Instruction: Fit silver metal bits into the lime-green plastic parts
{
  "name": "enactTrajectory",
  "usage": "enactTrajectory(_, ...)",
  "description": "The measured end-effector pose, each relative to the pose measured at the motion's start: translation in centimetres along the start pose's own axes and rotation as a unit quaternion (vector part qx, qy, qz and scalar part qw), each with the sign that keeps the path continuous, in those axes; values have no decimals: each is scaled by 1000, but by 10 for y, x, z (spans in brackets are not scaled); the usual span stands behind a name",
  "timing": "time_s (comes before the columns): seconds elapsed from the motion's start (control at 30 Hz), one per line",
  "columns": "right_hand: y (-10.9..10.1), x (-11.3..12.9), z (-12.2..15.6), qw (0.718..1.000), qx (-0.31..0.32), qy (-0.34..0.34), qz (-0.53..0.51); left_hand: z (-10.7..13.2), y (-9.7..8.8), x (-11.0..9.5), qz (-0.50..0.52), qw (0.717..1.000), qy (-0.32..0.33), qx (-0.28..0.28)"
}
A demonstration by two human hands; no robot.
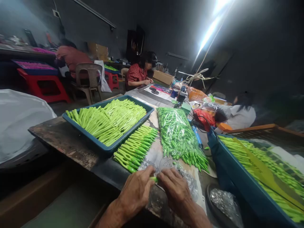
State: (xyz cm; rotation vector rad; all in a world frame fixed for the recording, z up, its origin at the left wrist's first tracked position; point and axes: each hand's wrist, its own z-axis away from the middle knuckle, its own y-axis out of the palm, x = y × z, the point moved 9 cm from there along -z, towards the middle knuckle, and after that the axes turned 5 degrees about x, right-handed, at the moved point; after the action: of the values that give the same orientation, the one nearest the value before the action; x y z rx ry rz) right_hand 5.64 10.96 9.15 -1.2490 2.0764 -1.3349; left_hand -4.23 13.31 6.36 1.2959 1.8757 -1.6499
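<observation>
My left hand and my right hand meet low in the middle of the view, fingers closed on a small green plastic piece. Only a short length of it shows between them. Just beyond my left hand lies a neat row of light green sticks with darker green ends. Small shiny metal bits are spread on the surface in front of my fingers. Past my right hand, a clear plastic bag spills dark green tapered pieces.
A blue tray heaped with light green sticks stands left on the worn table. On the right are a blue crate of green parts and a dark bowl holding metal bits. Several people sit farther back.
</observation>
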Motion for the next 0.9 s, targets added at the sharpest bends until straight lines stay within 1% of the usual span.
enactTrajectory(0.03,1,-6,-5,1000,-5,16,7,0,-14,-8,-52,995,44,-68)
enactTrajectory(0.07,2,-15,-11,999,-8,44,15,2,-27,-14,-90,983,82,-136)
enactTrajectory(0.13,6,-35,-24,993,-14,109,36,9,-50,-22,-129,951,130,-251)
enactTrajectory(0.17,8,-46,-31,989,-15,139,53,14,-60,-21,-133,937,136,-293)
enactTrajectory(0.2,11,-54,-39,986,-15,156,65,19,-69,-18,-128,928,132,-325)
enactTrajectory(0.23,15,-61,-47,983,-13,167,75,23,-77,-11,-117,923,119,-347)
enactTrajectory(0.3,24,-72,-62,980,-6,179,91,30,-87,8,-91,925,69,-362)
enactTrajectory(0.4,37,-83,-78,975,12,192,111,40,-93,39,-51,936,-14,-347)
enactTrajectory(0.5,50,-86,-89,972,35,195,125,46,-98,59,-32,938,-76,-337)
enactTrajectory(0.6,58,-86,-94,970,51,196,134,46,-105,68,-19,935,-114,-334)
enactTrajectory(0.7,63,-86,-96,969,56,199,138,43,-113,71,-14,933,-125,-337)
enactTrajectory(0.9,59,-86,-94,973,45,193,120,32,-131,79,-35,933,-144,-328)
